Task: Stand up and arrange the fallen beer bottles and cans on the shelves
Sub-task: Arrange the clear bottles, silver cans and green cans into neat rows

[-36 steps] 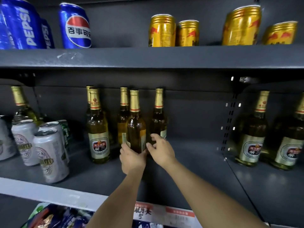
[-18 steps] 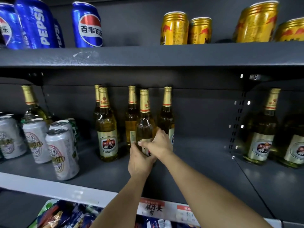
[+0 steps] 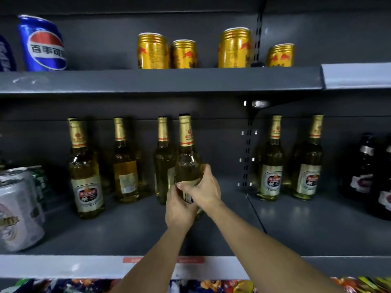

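Note:
An upright gold-capped beer bottle [image 3: 187,157] stands in the middle of the grey middle shelf [image 3: 131,233]. My left hand [image 3: 179,208] wraps its lower body from the front left. My right hand [image 3: 203,191] grips the same bottle from the right, fingers curled across its label. Three more upright beer bottles stand to its left: [image 3: 84,176], [image 3: 124,166] and, close behind it, [image 3: 163,161]. Two others [image 3: 271,161] [image 3: 307,161] stand in the bay to the right. The held bottle's base is hidden by my hands.
Silver beer cans [image 3: 17,210] crowd the shelf's left end. Dark bottles [image 3: 364,168] stand at far right. On the upper shelf [image 3: 160,80] are gold cans [image 3: 152,51] and a blue Pepsi can [image 3: 43,44]. A perforated upright post [image 3: 248,149] divides the bays. Snack packets [image 3: 211,286] lie below.
Both hands have closed more fully round the bottle, which now stands a little forward of its neighbours. The view has shifted right, showing dark bottles at the far right.

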The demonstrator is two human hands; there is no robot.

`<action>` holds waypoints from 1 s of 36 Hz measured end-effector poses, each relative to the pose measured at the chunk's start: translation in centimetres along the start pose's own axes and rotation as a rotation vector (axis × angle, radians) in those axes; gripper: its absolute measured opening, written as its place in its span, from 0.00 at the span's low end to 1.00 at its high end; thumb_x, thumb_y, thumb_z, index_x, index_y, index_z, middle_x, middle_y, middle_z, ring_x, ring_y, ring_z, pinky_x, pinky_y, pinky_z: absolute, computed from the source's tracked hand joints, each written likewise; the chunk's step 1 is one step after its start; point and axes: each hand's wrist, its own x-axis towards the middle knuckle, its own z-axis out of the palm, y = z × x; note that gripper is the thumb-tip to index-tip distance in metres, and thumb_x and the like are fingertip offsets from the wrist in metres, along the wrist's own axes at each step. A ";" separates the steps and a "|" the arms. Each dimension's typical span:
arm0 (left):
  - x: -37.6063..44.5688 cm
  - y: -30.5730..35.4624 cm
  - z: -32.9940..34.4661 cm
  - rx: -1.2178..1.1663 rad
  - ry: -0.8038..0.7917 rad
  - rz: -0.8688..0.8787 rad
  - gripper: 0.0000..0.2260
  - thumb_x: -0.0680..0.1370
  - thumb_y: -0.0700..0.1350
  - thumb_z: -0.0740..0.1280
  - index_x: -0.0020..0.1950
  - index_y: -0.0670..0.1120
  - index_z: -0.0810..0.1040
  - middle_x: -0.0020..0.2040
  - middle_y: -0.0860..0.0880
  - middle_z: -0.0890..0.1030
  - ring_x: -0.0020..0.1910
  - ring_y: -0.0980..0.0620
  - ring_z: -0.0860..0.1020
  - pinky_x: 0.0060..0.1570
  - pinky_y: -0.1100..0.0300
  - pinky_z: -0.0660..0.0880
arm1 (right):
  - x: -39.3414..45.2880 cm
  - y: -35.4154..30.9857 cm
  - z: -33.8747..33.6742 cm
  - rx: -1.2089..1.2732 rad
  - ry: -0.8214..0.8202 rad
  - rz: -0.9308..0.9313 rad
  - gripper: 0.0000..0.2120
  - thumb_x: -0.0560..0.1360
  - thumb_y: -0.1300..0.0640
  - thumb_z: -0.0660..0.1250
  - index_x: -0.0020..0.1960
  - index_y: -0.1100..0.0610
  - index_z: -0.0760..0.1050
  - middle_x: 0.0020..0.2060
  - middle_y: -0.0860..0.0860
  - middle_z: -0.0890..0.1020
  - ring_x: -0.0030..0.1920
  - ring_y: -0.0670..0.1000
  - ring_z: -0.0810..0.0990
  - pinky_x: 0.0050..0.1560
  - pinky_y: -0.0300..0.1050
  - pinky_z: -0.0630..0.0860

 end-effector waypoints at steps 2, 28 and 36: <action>-0.1 1.0 1.8 0.083 -0.020 0.003 0.31 0.71 0.50 0.73 0.72 0.50 0.65 0.66 0.45 0.69 0.66 0.44 0.70 0.57 0.48 0.72 | 0.3 0.8 -1.9 -0.015 0.029 0.010 0.31 0.63 0.46 0.79 0.59 0.48 0.66 0.54 0.46 0.79 0.57 0.50 0.78 0.59 0.50 0.76; 6.0 3.8 13.4 0.088 -0.228 -0.055 0.23 0.71 0.52 0.73 0.61 0.52 0.69 0.50 0.54 0.78 0.46 0.53 0.77 0.41 0.59 0.72 | 9.9 8.3 -7.6 -0.186 0.197 0.191 0.35 0.64 0.43 0.78 0.62 0.54 0.65 0.53 0.52 0.80 0.54 0.56 0.81 0.54 0.51 0.79; 6.5 2.7 13.8 0.098 -0.265 -0.013 0.23 0.69 0.51 0.74 0.59 0.52 0.67 0.52 0.53 0.78 0.47 0.52 0.78 0.40 0.56 0.75 | 9.8 10.1 -7.4 -0.186 0.133 0.108 0.37 0.63 0.47 0.79 0.65 0.52 0.63 0.56 0.50 0.79 0.57 0.54 0.79 0.57 0.53 0.77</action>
